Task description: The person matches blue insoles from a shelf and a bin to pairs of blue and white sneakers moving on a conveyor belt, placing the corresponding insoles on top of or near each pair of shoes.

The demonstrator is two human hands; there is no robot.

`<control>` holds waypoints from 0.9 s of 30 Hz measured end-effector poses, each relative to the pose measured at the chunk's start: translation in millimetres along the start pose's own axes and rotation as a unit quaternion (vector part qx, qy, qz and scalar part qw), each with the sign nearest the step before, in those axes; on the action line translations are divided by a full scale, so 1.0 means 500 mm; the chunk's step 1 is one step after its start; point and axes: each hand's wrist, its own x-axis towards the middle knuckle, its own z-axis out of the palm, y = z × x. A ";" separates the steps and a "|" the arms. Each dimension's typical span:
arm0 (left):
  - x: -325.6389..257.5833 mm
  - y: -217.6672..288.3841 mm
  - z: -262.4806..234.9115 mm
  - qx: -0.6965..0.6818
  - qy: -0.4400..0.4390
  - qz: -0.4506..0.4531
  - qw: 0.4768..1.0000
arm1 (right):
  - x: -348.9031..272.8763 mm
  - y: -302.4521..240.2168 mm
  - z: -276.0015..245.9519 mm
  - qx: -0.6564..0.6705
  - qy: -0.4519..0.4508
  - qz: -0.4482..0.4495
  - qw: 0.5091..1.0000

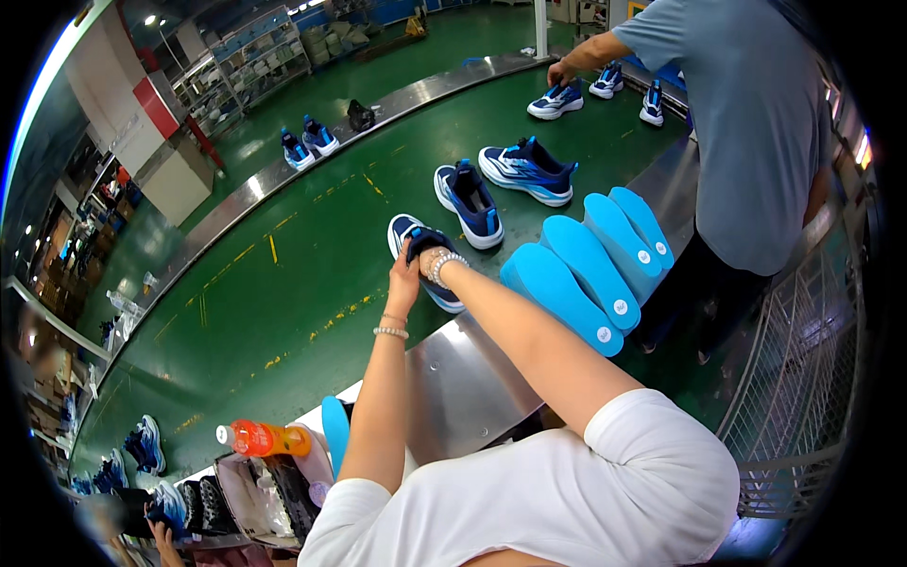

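- The navy shoe with a white toe and thick white sole (pixel 404 229) is to the left of the row of flat, bright blue insoles (pixel 588 269). It sits on the flat green work surface (pixel 283 293), with its toe pointing up and away from the insoles.
- This shoe looks light. Its top looks soft and may bend when pushed, but the sole looks firmer. It does not look easy to break. The sides near the heel, or the edge of the opening, look like good places to hold.
- The insoles look thin, light and bendy, and maybe a bit slippery. Their edges look like the best place to pinch.
- The left hand (pixel 403 276) is to the left of the insoles, at the near left edge of the shoe's opening. Its arm reaches almost straight out. It seems to hold that edge, but I cannot tell how tightly.
- The right hand (pixel 432 262) is also left of the insoles, its arm slanting out beside them. The fingers dip into the shoe's opening and are hidden, so I cannot tell if they grip anything.
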 end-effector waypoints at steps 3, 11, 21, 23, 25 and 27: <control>-0.018 -0.036 -0.059 -0.051 -0.001 -0.064 0.997 | -0.092 -0.085 -0.036 -0.010 -0.069 -0.040 0.997; 0.029 0.065 0.026 0.469 -0.154 -0.024 0.869 | -0.534 -0.072 -0.124 0.332 0.278 -0.044 0.900; 0.218 -0.473 -0.096 0.591 0.063 -0.142 0.792 | -0.698 -0.049 -0.046 0.467 0.055 -0.046 0.881; 0.214 -0.407 0.024 0.589 -0.083 -0.148 0.790 | -0.698 -0.016 -0.017 0.466 0.113 -0.030 0.877; 0.181 -0.314 0.052 0.592 -0.189 -0.144 0.770 | -0.702 -0.007 -0.019 0.458 0.121 -0.034 0.880; 0.146 -0.194 0.062 0.597 -0.280 -0.136 0.740 | -0.692 0.002 -0.013 0.449 0.121 -0.040 0.885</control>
